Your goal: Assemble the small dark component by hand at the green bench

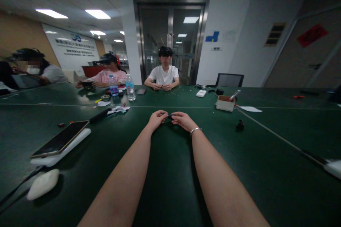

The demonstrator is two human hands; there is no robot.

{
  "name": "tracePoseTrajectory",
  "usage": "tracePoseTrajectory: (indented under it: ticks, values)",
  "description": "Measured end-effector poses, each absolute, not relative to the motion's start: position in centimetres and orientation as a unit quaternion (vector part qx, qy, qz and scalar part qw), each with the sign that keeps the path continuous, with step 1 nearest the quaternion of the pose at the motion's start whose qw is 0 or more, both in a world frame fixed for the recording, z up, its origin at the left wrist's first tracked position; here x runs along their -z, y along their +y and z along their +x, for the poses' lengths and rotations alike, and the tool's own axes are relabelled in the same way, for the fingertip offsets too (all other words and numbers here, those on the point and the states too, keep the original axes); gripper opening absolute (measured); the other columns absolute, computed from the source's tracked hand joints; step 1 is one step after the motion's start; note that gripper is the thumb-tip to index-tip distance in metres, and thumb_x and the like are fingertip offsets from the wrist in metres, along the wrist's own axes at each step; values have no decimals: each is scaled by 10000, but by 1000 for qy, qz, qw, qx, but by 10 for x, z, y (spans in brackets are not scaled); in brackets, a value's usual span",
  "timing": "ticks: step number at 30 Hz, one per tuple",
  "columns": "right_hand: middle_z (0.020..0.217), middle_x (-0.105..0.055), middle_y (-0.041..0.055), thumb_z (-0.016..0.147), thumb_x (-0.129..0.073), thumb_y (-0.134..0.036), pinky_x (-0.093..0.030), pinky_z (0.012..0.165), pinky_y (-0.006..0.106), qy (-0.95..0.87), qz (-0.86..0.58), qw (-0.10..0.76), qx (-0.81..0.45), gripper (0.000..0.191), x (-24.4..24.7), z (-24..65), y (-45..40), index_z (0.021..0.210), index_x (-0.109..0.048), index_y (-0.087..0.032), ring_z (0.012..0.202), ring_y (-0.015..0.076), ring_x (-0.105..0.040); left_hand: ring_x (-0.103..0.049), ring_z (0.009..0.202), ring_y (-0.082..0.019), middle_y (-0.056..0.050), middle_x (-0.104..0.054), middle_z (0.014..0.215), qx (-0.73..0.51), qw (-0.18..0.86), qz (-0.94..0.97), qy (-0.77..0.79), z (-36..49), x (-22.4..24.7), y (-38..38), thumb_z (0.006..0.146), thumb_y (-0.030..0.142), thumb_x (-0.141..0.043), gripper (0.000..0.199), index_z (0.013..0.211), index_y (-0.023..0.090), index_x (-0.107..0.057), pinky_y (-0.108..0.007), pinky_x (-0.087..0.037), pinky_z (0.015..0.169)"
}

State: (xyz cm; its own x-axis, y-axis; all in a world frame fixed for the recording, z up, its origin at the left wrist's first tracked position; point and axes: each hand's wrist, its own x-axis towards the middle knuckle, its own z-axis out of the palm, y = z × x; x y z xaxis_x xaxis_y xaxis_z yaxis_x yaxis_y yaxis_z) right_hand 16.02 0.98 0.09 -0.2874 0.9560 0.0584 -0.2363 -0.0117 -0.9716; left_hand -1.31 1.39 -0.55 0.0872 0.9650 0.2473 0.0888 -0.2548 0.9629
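Both my arms reach out over the dark green table. A small dark object, too small to name, spans the gap between my fingertips. My left hand pinches its left end, where a pale spot shows. My right hand, with a silver bracelet at the wrist, closes on the other end. Off to the right of my right hand stands a small black object on the tabletop.
A smartphone rests on a white device at left, beside a white mouse. Farther back stand two water bottles and a small box. A person in a white shirt sits opposite; other people sit at left.
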Motion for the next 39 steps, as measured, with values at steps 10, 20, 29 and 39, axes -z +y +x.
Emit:
tracePoseTrajectory:
  ticks: [10, 20, 29, 39]
  values:
    - [641, -653, 33, 710, -666, -56, -517, 524, 179, -512, -341, 483, -623, 198, 3, 161, 15, 895, -614, -103, 534, 96, -627, -525, 588, -87, -41, -611, 687, -506, 472, 555, 462, -12, 0, 12, 661, 372, -659, 292, 811, 122, -653, -192, -409, 516]
    - [634, -650, 33, 711, -666, -52, -520, 517, 185, -511, -342, 483, -624, 192, 2, 160, 13, 888, -614, -103, 536, 99, -628, -541, 632, -93, -34, -598, 766, -514, 448, 568, 461, -12, 0, 9, 688, 295, -640, 280, 944, 186, -610, -193, -444, 534]
    - [656, -655, 40, 717, -652, -42, -525, 521, 179, -507, -344, 484, -625, 180, 1, 160, 12, 882, -615, -103, 536, 95, -626, -514, 589, -86, -39, -599, 691, -517, 442, 567, 464, -13, 1, 12, 700, 388, -627, 283, 820, 132, -632, -189, -426, 512]
    - [648, -655, 41, 705, -674, -55, -523, 512, 179, -508, -338, 486, -626, 180, 1, 160, 11, 871, -619, -102, 537, 99, -629, -554, 666, -110, -55, -626, 758, -505, 454, 566, 466, -14, 4, 16, 669, 343, -651, 270, 841, 134, -654, -201, -440, 539]
